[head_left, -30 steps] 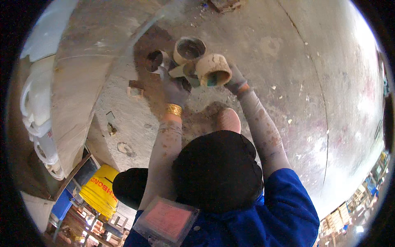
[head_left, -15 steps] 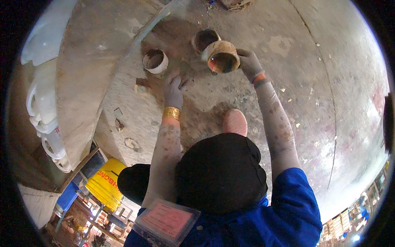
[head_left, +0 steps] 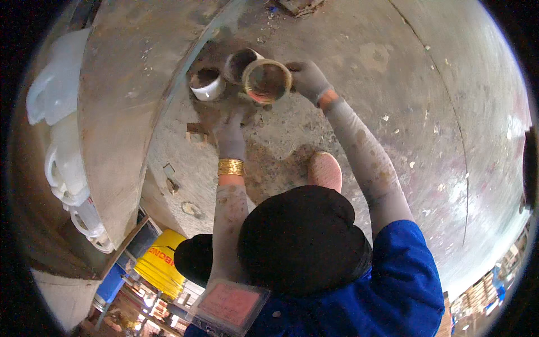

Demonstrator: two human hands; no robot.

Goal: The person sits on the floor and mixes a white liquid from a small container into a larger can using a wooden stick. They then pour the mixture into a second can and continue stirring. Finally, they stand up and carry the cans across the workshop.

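Observation:
My right hand (head_left: pixel 309 81), in a grey glove, grips the right rim of a beige round pot-like vessel (head_left: pixel 249 84). Its wide mouth is turned towards me, and the dirty inside carries a reddish patch near the lower rim. Partly behind it is a whitish round vessel (head_left: pixel 231 63) with a dark inside. A shorter white round vessel (head_left: pixel 209 90), brown inside, sits on the floor to the left. Below these vessels, close to the floor, my left hand (head_left: pixel 230 137) is gloved too; its fingers are smeared by motion, and whether they hold anything is unclear.
A raised slab (head_left: pixel 126 112) runs along the left, with white plastic jugs (head_left: pixel 67 163) beyond it. A yellow bucket (head_left: pixel 160 264) and a blue container (head_left: pixel 110 286) stand lower left. Broken debris (head_left: pixel 300 7) lies at the far edge of the grey floor (head_left: pixel 404 112).
My right hand has carried the beige vessel leftward, its mouth now facing me more fully. The whitish vessel behind has shifted left, closer to the short white one. My left hand has drawn slightly nearer.

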